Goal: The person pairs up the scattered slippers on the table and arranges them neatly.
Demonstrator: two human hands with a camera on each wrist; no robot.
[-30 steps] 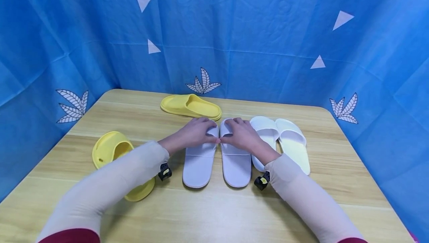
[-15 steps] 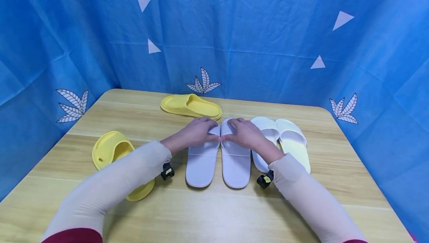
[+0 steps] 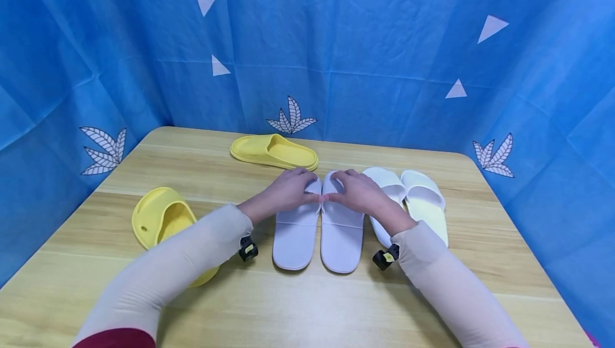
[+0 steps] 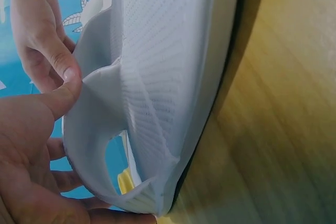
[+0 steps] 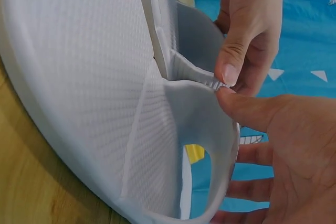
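Observation:
Two pale lilac slippers lie side by side mid-table in the head view, toes pointing away. My left hand (image 3: 287,190) grips the left lilac slipper (image 3: 294,246) across its strap, thumb at the inner edge and fingers around the outer side. The right lilac slipper (image 3: 342,246) is held likewise by my right hand (image 3: 359,192). Both thumbs come together where the two straps meet. In the left wrist view, the left thumb (image 4: 60,100) presses the strap's top. Past the strap's arch in the right wrist view, the right fingers (image 5: 254,190) curve along the outer side.
A white slipper pair (image 3: 427,214) stands close at the right, partly behind my right wrist. One yellow slipper (image 3: 293,153) lies sideways at the back; another yellow slipper (image 3: 156,214) lies at the left, partly under my left forearm. A blue curtain (image 3: 336,44) hangs behind the wooden table (image 3: 307,310).
Both hands have slid the lilac slippers a little to the right, and the gap between the two has narrowed. The white pair has shifted slightly right too.

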